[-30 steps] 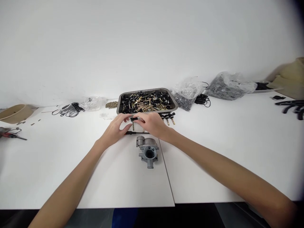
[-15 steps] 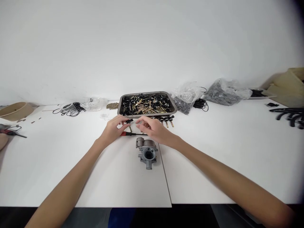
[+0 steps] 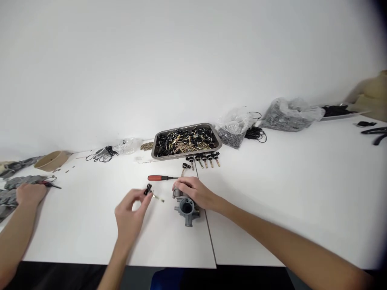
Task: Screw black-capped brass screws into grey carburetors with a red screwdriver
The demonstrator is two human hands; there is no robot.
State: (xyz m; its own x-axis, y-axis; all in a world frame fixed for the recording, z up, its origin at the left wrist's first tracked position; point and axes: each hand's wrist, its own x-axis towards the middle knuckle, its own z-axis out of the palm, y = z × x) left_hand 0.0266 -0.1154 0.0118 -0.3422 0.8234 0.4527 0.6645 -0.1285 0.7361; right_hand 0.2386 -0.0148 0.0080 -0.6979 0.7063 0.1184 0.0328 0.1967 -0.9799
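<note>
My left hand (image 3: 130, 213) pinches a small black-headed part (image 3: 148, 189) with a thin brass-coloured stem, just above the table left of a grey metal carburetor (image 3: 187, 217). The stem points to the right, towards the carburetor. My right hand (image 3: 201, 191) lies over the top of the carburetor with its fingers curled round it, covering part of the upper body. Behind the hands rests a red-handled screwdriver (image 3: 155, 178), its shaft pointing right. Another black-headed part (image 3: 184, 166) stands just beyond the right hand, its stem partly hidden.
A metal tray (image 3: 169, 158) of similar parts stands against the wall, with several lined up (image 3: 205, 158) before it. Bags of small parts (image 3: 232, 135) and black rings (image 3: 256, 133) lie along the wall. At left, a co-worker's hand (image 3: 32, 193) is by a red-handled tool (image 3: 50, 184).
My left hand has drawn back towards me and left with the black-headed part. My right hand has come down onto the carburetor. The view has tilted and turned left, showing the co-worker's arm.
</note>
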